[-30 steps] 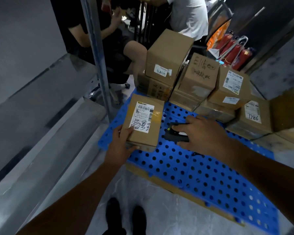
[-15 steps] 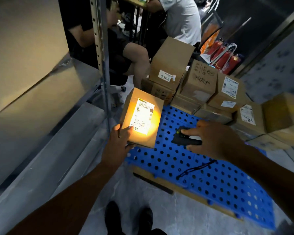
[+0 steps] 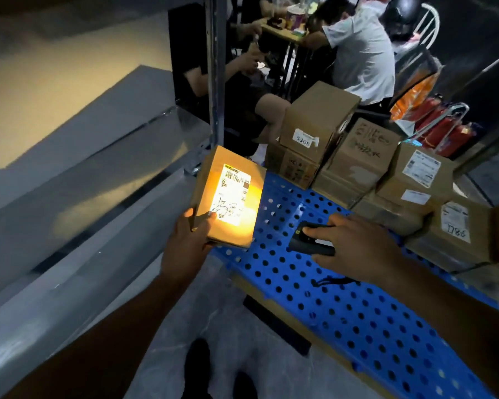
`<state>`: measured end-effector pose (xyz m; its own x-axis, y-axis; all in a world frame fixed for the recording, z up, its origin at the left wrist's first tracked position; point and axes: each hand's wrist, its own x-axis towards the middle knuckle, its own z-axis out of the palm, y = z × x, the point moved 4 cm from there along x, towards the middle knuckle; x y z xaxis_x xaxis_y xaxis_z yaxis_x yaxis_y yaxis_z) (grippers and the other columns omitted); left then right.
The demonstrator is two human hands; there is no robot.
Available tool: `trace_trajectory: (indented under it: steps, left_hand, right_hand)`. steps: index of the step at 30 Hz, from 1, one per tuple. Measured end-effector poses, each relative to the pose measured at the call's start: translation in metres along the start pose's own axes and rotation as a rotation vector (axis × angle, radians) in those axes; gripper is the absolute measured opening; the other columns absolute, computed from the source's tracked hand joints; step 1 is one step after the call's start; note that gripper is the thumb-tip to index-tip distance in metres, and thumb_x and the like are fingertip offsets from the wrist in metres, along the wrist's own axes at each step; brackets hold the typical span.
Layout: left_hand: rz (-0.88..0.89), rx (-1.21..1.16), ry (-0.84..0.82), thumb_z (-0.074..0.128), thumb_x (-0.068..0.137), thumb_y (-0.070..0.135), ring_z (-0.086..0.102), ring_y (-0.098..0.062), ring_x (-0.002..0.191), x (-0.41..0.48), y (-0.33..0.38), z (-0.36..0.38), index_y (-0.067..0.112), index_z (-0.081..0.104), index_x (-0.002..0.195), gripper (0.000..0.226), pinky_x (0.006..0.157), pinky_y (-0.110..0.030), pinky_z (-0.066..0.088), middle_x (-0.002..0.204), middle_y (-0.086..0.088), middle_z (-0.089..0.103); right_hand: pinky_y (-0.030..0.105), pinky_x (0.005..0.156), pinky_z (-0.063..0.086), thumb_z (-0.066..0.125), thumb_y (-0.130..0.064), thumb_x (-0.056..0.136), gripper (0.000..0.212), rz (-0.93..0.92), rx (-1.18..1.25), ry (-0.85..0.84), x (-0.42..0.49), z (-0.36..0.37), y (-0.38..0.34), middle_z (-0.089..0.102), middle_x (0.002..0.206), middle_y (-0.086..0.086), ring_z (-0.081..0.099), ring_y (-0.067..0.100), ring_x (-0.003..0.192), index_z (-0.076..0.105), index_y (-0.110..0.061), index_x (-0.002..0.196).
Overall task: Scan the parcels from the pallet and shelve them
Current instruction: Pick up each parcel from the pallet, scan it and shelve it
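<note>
My left hand (image 3: pixel 189 236) grips a flat cardboard parcel (image 3: pixel 228 197) by its near left corner, held above the left edge of the blue perforated pallet (image 3: pixel 343 306). Its white label faces up and glows in a yellow beam. My right hand (image 3: pixel 349 246) holds a small black scanner (image 3: pixel 310 243) pointed left at the parcel, thumb on top. Several brown parcels (image 3: pixel 357 165) are stacked at the pallet's far side.
Grey metal shelf boards (image 3: pixel 78 203) run along the left, with an upright post (image 3: pixel 215 70) behind the parcel. Two seated people (image 3: pixel 363 53) are at a table beyond the stack. Red fire extinguishers (image 3: pixel 444 128) stand at the far right. My shoes (image 3: pixel 219 372) are on grey floor.
The parcel has been lifted up off the pallet and tilted toward me. The scanner's yellow light came on over the label. My right hand with the scanner has stayed beside it.
</note>
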<state>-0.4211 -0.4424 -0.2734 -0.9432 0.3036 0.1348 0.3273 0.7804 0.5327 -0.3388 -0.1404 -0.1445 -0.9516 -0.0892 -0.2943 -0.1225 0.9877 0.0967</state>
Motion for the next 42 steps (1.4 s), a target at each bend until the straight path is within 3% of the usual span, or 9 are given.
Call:
trace_trajectory:
  steps: [5,12,14,17,22,28,33,39,42]
  left_hand:
    - [-0.071,0.022,0.133,0.070,0.095,0.029,0.046,-0.046,0.135,-0.045,0.005,-0.014,0.064,0.019,0.132,0.072,0.102,-0.060,0.048,0.157,-0.013,0.032]
    - [-0.164,0.153,0.161,0.086,0.079,0.035,0.051,-0.043,0.131,-0.113,-0.010,-0.039,0.038,0.039,0.147,0.083,0.087,-0.054,0.060,0.157,-0.016,0.031]
    - [-0.225,0.113,0.235,0.087,0.079,0.034,0.051,-0.038,0.133,-0.135,-0.014,-0.051,0.040,0.037,0.148,0.085,0.091,-0.051,0.060,0.160,-0.010,0.027]
    - [-0.329,-0.023,0.372,0.089,0.076,0.026,0.052,-0.027,0.132,-0.170,-0.024,-0.070,0.044,0.035,0.148,0.092,0.092,-0.042,0.060,0.160,0.001,0.022]
    - [-0.504,-0.124,0.545,0.089,0.076,0.021,0.051,-0.022,0.133,-0.229,-0.059,-0.110,0.047,0.037,0.144,0.090,0.099,-0.039,0.057,0.154,0.010,0.024]
    - [-0.682,-0.017,0.690,0.088,0.078,0.023,0.046,-0.009,0.126,-0.321,-0.118,-0.174,0.048,0.035,0.146,0.090,0.096,-0.017,0.049,0.154,0.012,0.023]
    - [-0.851,0.023,0.835,0.091,0.075,0.021,0.051,-0.022,0.127,-0.397,-0.178,-0.224,0.038,0.043,0.141,0.084,0.099,-0.032,0.051,0.149,0.005,0.030]
    - [-0.936,0.079,0.848,0.090,0.076,0.021,0.045,-0.033,0.136,-0.447,-0.248,-0.265,0.035,0.041,0.145,0.085,0.101,-0.049,0.053,0.155,-0.005,0.027]
    - [-0.991,0.217,0.859,0.087,0.080,0.024,0.020,-0.042,0.151,-0.453,-0.267,-0.269,0.025,0.042,0.152,0.085,0.109,-0.059,0.040,0.163,-0.016,0.019]
  right_hand:
    - [0.034,0.077,0.035,0.051,-0.065,0.091,0.060,-0.142,0.097,0.043,-0.007,0.006,-0.015,0.035,0.100,-0.011,0.042,0.017,0.094,0.035,-0.052,0.148]
    - [0.033,0.074,0.034,0.055,-0.063,0.092,0.062,-0.285,0.189,0.084,0.007,-0.005,-0.066,0.040,0.101,-0.009,0.038,0.015,0.087,0.037,-0.048,0.149]
    - [0.027,0.072,0.042,0.060,-0.060,0.090,0.062,-0.271,0.503,0.008,0.015,0.001,-0.083,0.054,0.116,-0.012,0.049,0.009,0.086,0.040,-0.048,0.147]
    - [0.036,0.097,0.052,0.069,-0.052,0.088,0.060,-0.250,0.948,-0.073,0.027,0.015,-0.125,0.052,0.143,-0.016,0.056,0.011,0.122,0.050,-0.042,0.143]
    - [0.008,0.066,0.045,0.074,-0.052,0.083,0.053,-0.301,1.148,-0.119,0.049,0.030,-0.226,0.053,0.102,-0.043,0.055,-0.019,0.093,0.060,-0.042,0.133]
    - [0.014,0.080,0.043,0.074,-0.044,0.086,0.049,-0.482,1.128,-0.266,0.052,0.020,-0.372,0.063,0.119,-0.018,0.058,0.004,0.110,0.062,-0.036,0.132]
    - [0.002,0.069,0.041,0.071,-0.043,0.088,0.050,-0.603,1.043,-0.357,0.035,0.011,-0.493,0.061,0.124,-0.019,0.054,-0.013,0.096,0.060,-0.035,0.136]
    - [0.020,0.086,0.045,0.071,-0.046,0.086,0.044,-0.655,0.959,-0.399,0.035,0.006,-0.598,0.062,0.126,-0.017,0.059,0.004,0.111,0.063,-0.040,0.129]
    - [0.024,0.090,0.050,0.070,-0.049,0.084,0.043,-0.672,0.928,-0.390,0.036,0.007,-0.640,0.064,0.119,-0.022,0.060,0.003,0.108,0.065,-0.043,0.126]
